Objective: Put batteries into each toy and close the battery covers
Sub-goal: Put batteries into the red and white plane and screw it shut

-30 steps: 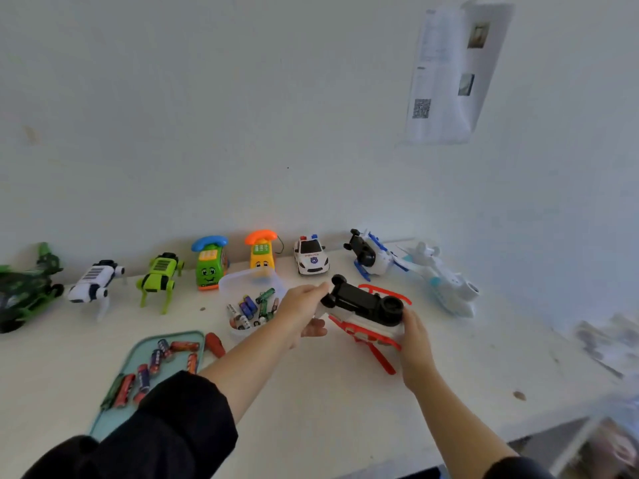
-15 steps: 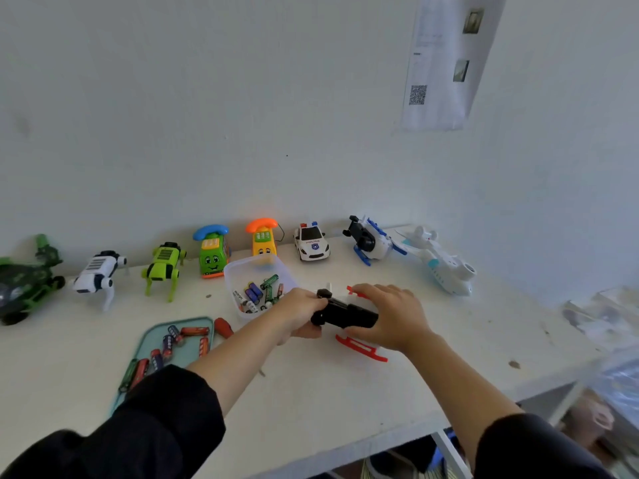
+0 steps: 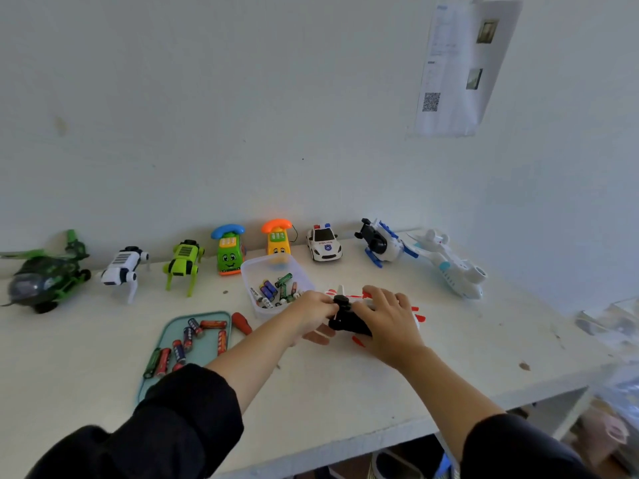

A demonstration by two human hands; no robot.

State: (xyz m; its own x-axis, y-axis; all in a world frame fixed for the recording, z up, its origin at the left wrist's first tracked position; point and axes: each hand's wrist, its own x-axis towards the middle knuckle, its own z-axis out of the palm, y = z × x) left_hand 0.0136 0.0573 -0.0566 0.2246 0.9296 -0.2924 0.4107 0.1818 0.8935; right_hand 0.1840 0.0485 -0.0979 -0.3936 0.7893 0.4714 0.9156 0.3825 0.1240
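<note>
A red, white and black toy helicopter point(image 3: 345, 318) lies underside up on the white table point(image 3: 345, 392), just right of a clear tub of batteries point(image 3: 273, 288). My left hand point(image 3: 313, 314) grips its black end from the left. My right hand point(image 3: 389, 321) lies curled over the toy's body and covers most of it. Red skids poke out beside my right hand. More batteries point(image 3: 193, 340) lie on a teal tray point(image 3: 204, 350) at the front left, with a red-handled screwdriver point(image 3: 241, 323) beside it.
Along the wall stand a green helicopter point(image 3: 45, 274), a white robot dog point(image 3: 122, 267), a green robot dog point(image 3: 183, 262), a green phone toy point(image 3: 229, 250), an orange phone toy point(image 3: 277, 240), a police car point(image 3: 324, 243), a blue-and-white helicopter point(image 3: 380, 243) and a white plane point(image 3: 449, 267). The table's front edge lies near me.
The toy helicopter has come down from the air onto the table. My right hand shifted from under its right end to lying over its top.
</note>
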